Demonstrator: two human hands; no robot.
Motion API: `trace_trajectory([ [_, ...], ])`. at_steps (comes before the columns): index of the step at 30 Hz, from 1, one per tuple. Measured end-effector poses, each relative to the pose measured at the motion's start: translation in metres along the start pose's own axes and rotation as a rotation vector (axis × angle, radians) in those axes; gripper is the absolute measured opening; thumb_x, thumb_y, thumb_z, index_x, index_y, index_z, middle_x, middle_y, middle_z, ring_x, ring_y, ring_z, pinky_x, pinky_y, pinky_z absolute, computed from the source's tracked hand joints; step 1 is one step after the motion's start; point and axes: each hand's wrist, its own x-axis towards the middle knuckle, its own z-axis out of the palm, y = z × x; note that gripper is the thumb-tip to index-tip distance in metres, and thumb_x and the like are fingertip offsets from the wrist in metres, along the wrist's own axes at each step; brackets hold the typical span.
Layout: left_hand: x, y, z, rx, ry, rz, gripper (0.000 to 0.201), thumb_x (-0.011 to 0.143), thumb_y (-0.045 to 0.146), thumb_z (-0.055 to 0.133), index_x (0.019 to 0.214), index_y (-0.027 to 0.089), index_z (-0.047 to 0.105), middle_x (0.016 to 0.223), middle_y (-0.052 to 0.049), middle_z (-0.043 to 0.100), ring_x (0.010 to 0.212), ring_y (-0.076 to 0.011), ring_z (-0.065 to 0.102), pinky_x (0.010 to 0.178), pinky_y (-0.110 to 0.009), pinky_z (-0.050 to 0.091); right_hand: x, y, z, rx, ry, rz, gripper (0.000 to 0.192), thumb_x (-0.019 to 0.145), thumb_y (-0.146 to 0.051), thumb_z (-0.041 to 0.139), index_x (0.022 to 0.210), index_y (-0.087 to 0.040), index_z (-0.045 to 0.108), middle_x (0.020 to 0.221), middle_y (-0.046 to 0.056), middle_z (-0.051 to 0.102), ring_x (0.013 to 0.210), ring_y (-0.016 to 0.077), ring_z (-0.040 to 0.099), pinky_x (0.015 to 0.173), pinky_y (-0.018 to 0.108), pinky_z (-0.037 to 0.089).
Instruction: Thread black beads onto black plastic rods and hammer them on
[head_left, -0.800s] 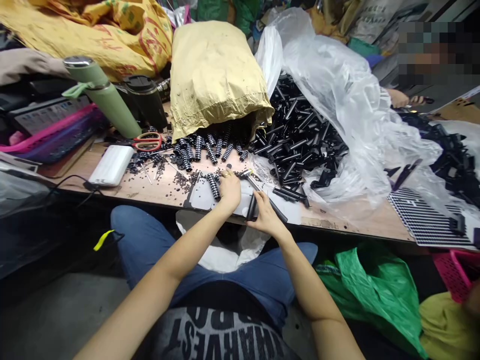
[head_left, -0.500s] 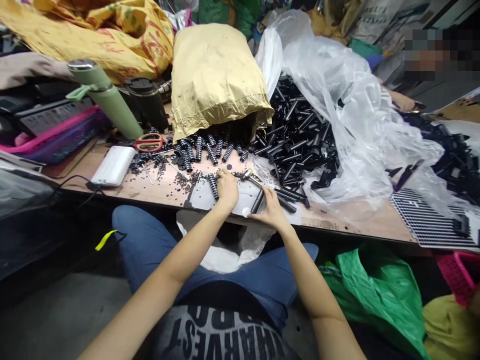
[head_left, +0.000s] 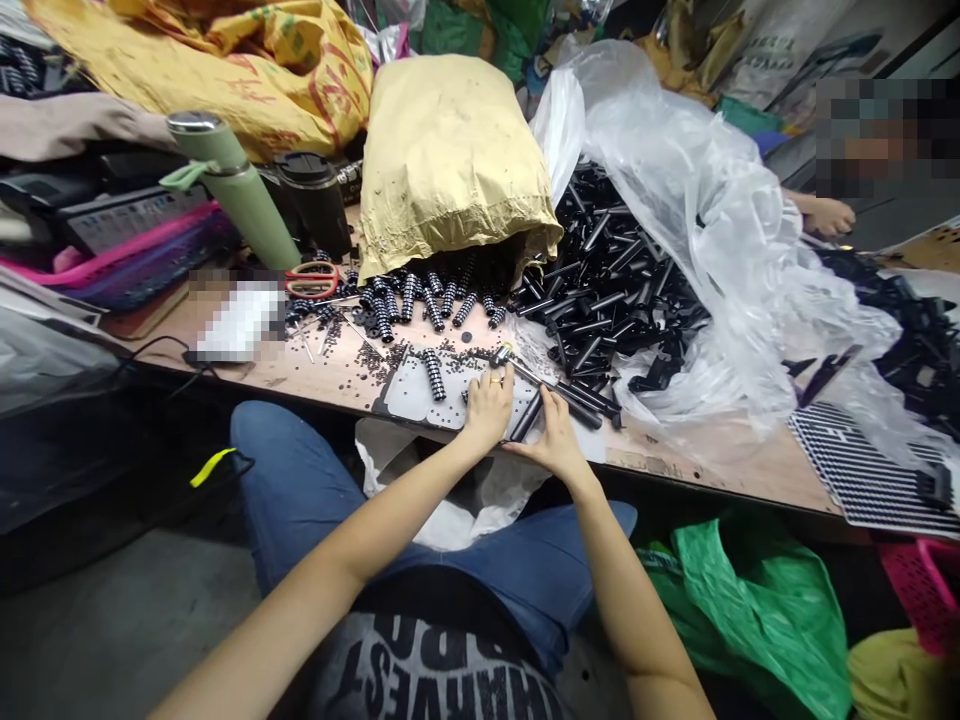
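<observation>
both hands meet at the near edge of the wooden table, approx centre of view. left hand lies knuckles up w/ fingers curled together, tips pressed down by a small metal tool at its 12 o'clock; can't tell if it grips the tool. right hand pinches a black tube btwn thumb & fingers, tube tilted toward 1 o'clock, lying just right of the left hand. loose black tubes heaped at 1 o'clock on clear plastic sheet. ribbed black springs spill from a yellow sack at 11–12 o'clock. red scissors & green flask at 10 o'clock. another person's hand at 2 o'clock, well apart
</observation>
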Motion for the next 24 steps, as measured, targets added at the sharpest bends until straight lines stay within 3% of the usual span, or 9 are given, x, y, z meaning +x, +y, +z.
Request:
trace_trajectory([
  [4, 0.006, -0.022, 0.004, 0.003, -0.009, 0.069, 0.053, 0.092, 0.007, 0.027, 0.142, 0.014, 0.042, 0.110, -0.018, 0.055, 0.100, -0.0275, 0.052, 0.084, -0.037, 0.042, -0.004, 0.003, -0.001, -0.046, -0.017, 0.013, 0.123, 0.056, -0.063, 0.080, 0.152, -0.021, 0.014, 0.141, 0.020, 0.031, 0.137, 0.0388, 0.032, 0.111, 0.060, 0.032],
  [9, 0.015, -0.070, -0.010, -0.133, -0.027, 0.192, 0.056, 0.091, 0.005, 0.030, 0.142, 0.022, 0.044, 0.104, -0.013, 0.056, 0.094, -0.0231, 0.054, 0.083, -0.031, 0.042, -0.004, 0.003, 0.000, -0.082, -0.024, 0.015, 0.122, 0.056, -0.063, 0.080, 0.150, -0.018, 0.018, 0.140, 0.021, 0.031, 0.136, 0.0391, 0.032, 0.110, 0.058, 0.034],
  [14, 0.025, -0.105, -0.035, -0.544, 0.019, 0.026, 0.040, 0.087, 0.023, 0.058, 0.127, 0.023, 0.060, 0.096, -0.009, 0.061, 0.085, -0.0209, 0.057, 0.075, -0.024, 0.041, -0.003, 0.003, 0.000, -0.054, -0.006, 0.025, 0.124, 0.054, -0.061, 0.082, 0.151, -0.020, 0.016, 0.141, 0.021, 0.030, 0.137, 0.0397, 0.032, 0.110, 0.061, 0.034],
  [18, 0.020, -0.105, -0.054, -1.016, 0.130, -0.029, 0.034, 0.086, 0.037, 0.061, 0.115, 0.019, 0.065, 0.088, -0.005, 0.064, 0.071, -0.0138, 0.056, 0.065, -0.020, 0.042, -0.003, -0.009, -0.003, 0.068, -0.003, -0.018, 0.123, 0.054, -0.057, 0.084, 0.150, -0.024, 0.016, 0.142, 0.018, 0.027, 0.138, 0.0378, 0.031, 0.112, 0.060, 0.034],
  [21, 0.006, -0.091, -0.064, -1.277, 0.095, -0.059, 0.044, 0.089, 0.047, 0.056, 0.120, 0.016, 0.061, 0.068, 0.001, 0.054, 0.047, -0.0079, 0.043, 0.045, -0.019, 0.034, -0.002, -0.027, -0.006, 0.196, -0.013, -0.105, 0.121, 0.058, -0.054, 0.084, 0.151, -0.027, 0.012, 0.146, 0.017, 0.022, 0.142, 0.0348, 0.027, 0.112, 0.057, 0.036],
  [24, -0.009, -0.075, -0.073, -1.452, 0.020, -0.141, 0.055, 0.087, 0.053, 0.057, 0.128, 0.017, 0.057, 0.056, 0.006, 0.045, 0.036, -0.0055, 0.034, 0.035, -0.018, 0.024, 0.003, -0.052, -0.011, 0.310, 0.006, -0.207, 0.120, 0.059, -0.054, 0.083, 0.151, -0.028, 0.011, 0.149, 0.015, 0.021, 0.143, 0.0327, 0.024, 0.112, 0.053, 0.038],
])
